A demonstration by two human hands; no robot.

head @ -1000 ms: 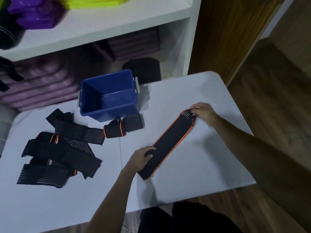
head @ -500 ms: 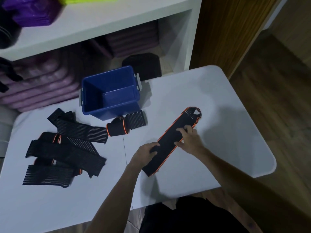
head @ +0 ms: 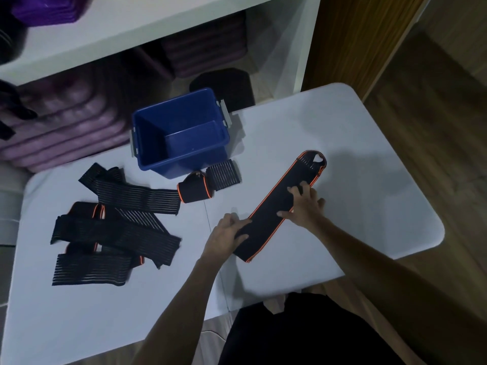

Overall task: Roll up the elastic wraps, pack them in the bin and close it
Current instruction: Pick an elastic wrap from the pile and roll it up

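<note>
1. The wrap [head: 279, 204] lies flat on the table [head: 369, 180], at four o'clock from the empty bin [head: 181, 133], ready for rolling.
2. The left hand [head: 226, 235] presses its near end; fingers look fairly straight.
3. The right hand [head: 303, 206] lies spread on its middle, probably smoothing it.

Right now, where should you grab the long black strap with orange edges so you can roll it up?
Probably at its near short end, coming from the person's side of the table. The strap lies flat and stretched out, its looped end far away, and the left hand already rests beside the near end, so pinching there and rolling away looks easiest.
</note>
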